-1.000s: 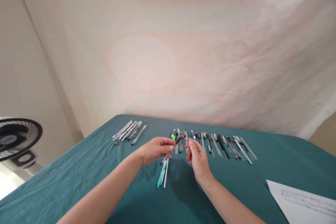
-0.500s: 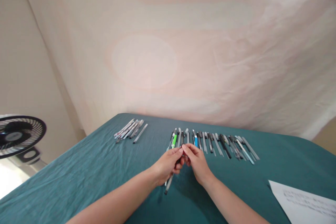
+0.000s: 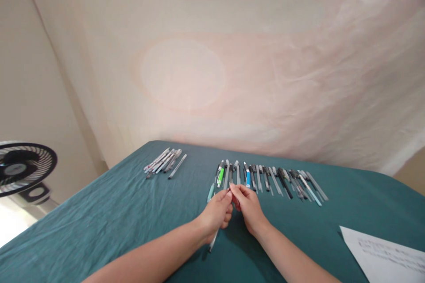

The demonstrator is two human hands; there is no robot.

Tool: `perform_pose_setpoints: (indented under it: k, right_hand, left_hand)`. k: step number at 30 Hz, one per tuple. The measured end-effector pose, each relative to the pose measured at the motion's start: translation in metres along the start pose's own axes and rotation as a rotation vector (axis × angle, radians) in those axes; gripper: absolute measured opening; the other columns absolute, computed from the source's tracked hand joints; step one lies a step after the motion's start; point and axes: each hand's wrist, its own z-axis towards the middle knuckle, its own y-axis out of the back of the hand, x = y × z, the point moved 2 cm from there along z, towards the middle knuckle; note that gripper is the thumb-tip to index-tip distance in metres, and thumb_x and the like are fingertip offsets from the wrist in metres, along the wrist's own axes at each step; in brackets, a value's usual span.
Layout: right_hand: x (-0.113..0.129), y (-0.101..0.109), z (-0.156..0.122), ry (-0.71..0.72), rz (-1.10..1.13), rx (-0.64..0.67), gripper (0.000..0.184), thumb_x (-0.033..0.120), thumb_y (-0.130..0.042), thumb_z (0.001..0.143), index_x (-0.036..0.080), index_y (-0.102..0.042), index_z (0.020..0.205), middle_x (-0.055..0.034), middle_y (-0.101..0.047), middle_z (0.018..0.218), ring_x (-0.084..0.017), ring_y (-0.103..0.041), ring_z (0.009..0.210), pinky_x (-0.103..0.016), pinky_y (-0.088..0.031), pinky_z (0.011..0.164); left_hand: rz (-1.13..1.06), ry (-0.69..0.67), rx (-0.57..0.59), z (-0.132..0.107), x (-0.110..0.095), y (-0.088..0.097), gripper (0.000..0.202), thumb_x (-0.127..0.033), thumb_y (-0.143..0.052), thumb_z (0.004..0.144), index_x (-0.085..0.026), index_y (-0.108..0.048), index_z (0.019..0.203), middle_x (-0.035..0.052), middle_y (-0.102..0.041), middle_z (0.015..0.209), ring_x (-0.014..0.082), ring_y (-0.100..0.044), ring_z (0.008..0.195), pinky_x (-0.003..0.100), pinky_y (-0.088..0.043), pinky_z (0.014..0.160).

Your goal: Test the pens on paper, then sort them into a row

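Both hands meet in front of the row of pens. My left hand (image 3: pixel 217 212) is closed around a pen (image 3: pixel 213 242), whose clear lower end with a dark tip sticks out below the palm. My right hand (image 3: pixel 247 205) is pinched at the pen's upper end, its fingertips touching those of the left hand. The fingers hide most of that end. Just beyond the left hand lies a pale green pen (image 3: pixel 210 192). Past the fingertips are a bright green pen (image 3: pixel 221 177) and a blue and white pen (image 3: pixel 247 176).
Many clear and black pens (image 3: pixel 275 181) lie side by side toward the right. A separate bunch of pens (image 3: pixel 162 162) is at the far left of the green tablecloth (image 3: pixel 133 212). Written paper (image 3: pixel 385 254) lies at the near right. A fan (image 3: pixel 23 170) stands beyond the left edge.
My left hand has turned slightly, and the pen's lower end has shifted a little downward. The pale green pen beyond it now shows more. My right hand has barely moved.
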Motion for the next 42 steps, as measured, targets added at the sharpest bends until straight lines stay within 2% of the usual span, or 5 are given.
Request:
perform_pose_setpoints:
  k: [12, 16, 23, 28, 42]
  right_hand:
    - [-0.005, 0.007, 0.009, -0.025, 0.129, -0.089, 0.031, 0.049, -0.055, 0.071, 0.018, -0.058, 0.074, 0.0069, -0.042, 0.048, -0.006, -0.032, 0.039, -0.018, -0.024, 0.037]
    - [-0.007, 0.014, 0.017, 0.026, 0.072, -0.144, 0.032, 0.049, -0.055, 0.071, 0.017, -0.057, 0.078, 0.0034, -0.053, 0.061, -0.005, -0.035, 0.039, -0.018, -0.027, 0.035]
    - [-0.017, 0.003, 0.016, 0.065, -0.240, 0.007, 0.029, 0.042, -0.061, 0.067, 0.018, -0.053, 0.080, 0.0023, -0.055, 0.057, -0.011, -0.048, 0.041, -0.019, -0.032, 0.033]
    - [-0.016, -0.002, 0.016, 0.184, -0.465, -0.001, 0.019, 0.038, -0.056, 0.072, 0.018, -0.054, 0.072, 0.0006, -0.058, 0.056, -0.012, -0.051, 0.043, -0.023, -0.038, 0.042]
    - [-0.005, -0.006, 0.004, 0.378, -0.807, 0.117, 0.015, 0.024, -0.050, 0.077, 0.019, -0.063, 0.083, -0.0041, -0.058, 0.078, -0.016, -0.055, 0.065, -0.027, -0.043, 0.062]
  left_hand:
    - [0.014, 0.051, 0.036, -0.004, -0.002, -0.002, 0.040, -0.059, -0.042, 0.073, -0.021, -0.040, 0.084, -0.0105, -0.025, 0.052, 0.0022, -0.015, 0.038, 0.018, -0.006, 0.039]
    - [0.065, -0.030, 0.009, 0.003, -0.018, 0.014, 0.037, -0.053, -0.048, 0.072, -0.019, -0.043, 0.085, -0.0099, -0.028, 0.054, 0.0026, -0.017, 0.039, 0.019, -0.008, 0.039]
    - [0.923, -0.326, -0.237, 0.021, -0.055, 0.073, 0.026, -0.040, -0.050, 0.070, -0.015, -0.053, 0.064, -0.0030, -0.047, 0.054, 0.0088, -0.041, 0.050, 0.021, -0.027, 0.048]
    - [1.250, -0.358, -0.362, 0.031, -0.040, 0.094, 0.022, -0.037, -0.050, 0.070, -0.015, -0.056, 0.067, 0.0036, -0.060, 0.066, 0.0156, -0.054, 0.063, 0.024, -0.033, 0.057]
    - [1.263, -0.341, -0.333, 0.038, -0.028, 0.096, 0.028, -0.043, -0.051, 0.069, -0.016, -0.059, 0.072, 0.0038, -0.062, 0.067, 0.0162, -0.055, 0.063, 0.023, -0.035, 0.056]
